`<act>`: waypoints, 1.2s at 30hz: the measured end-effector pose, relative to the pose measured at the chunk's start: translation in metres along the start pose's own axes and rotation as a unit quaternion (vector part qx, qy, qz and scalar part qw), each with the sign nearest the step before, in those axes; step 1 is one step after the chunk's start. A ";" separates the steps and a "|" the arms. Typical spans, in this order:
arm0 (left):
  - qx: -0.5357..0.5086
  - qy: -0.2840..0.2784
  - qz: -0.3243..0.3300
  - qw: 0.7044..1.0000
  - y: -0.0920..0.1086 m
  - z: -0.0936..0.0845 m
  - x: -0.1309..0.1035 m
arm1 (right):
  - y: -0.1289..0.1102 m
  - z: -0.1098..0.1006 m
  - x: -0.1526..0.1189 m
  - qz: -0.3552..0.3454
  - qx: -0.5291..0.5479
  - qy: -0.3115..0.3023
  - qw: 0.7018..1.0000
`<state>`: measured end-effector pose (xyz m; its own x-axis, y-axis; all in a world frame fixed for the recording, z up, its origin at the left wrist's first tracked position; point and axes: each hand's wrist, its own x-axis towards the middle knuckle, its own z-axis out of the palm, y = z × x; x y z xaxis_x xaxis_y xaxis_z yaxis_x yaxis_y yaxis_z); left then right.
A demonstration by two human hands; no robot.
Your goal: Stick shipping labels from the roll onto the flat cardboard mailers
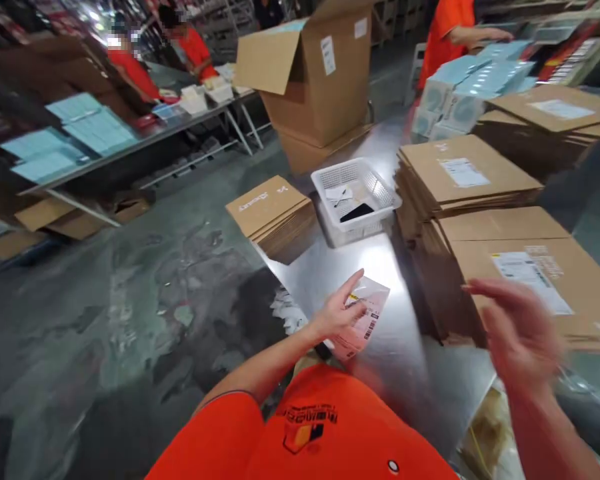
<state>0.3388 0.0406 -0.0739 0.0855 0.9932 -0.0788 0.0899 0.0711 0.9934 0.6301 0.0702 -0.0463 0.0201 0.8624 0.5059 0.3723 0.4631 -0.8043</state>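
On the metal table (405,353), near my body, lies a clear packet with a pink printed sheet and a label (373,303). My left hand (341,315) rests on top of it, fingers apart, one finger pointing forward. My right hand (520,330) is raised at the right, blurred, over the near corner of a flat cardboard stack (505,227); its fingers are spread and nothing shows in it. A labelled sheet (533,280) lies on that stack.
A white basket (325,223) holding a dark flat item stands ahead, beside a smaller carton stack (270,207). Behind are a large open box (325,87), more flat cartons (470,170) and light-blue packs (460,93). People in orange work at far tables.
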 end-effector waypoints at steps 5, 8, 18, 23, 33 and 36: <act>0.036 0.084 0.027 0.995 0.020 -0.077 -0.024 | -0.077 0.182 0.035 -0.044 0.036 -0.425 0.904; -0.032 0.182 0.021 0.983 0.018 -0.141 -0.023 | -0.091 0.266 0.049 -0.031 0.019 -0.474 0.880; -0.275 0.114 -0.121 0.947 -0.007 -0.381 0.027 | -0.126 0.502 0.075 0.185 0.178 -0.447 0.857; -0.280 0.146 -0.184 0.931 -0.048 -0.477 0.053 | -0.121 0.547 0.084 0.235 0.163 -0.399 0.871; 0.079 0.026 -0.165 0.983 -0.143 -0.607 0.194 | -0.001 0.578 0.091 0.526 0.191 -0.004 0.829; 0.086 -0.012 -0.168 0.982 -0.144 -0.594 0.207 | 0.000 0.591 0.080 0.537 0.200 0.006 0.820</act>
<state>-0.2458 0.2903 -0.1836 0.0452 0.9140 -0.4031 0.2824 0.3754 0.8828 0.0830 0.2602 -0.1896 0.1465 0.8160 -0.5592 -0.1986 -0.5295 -0.8247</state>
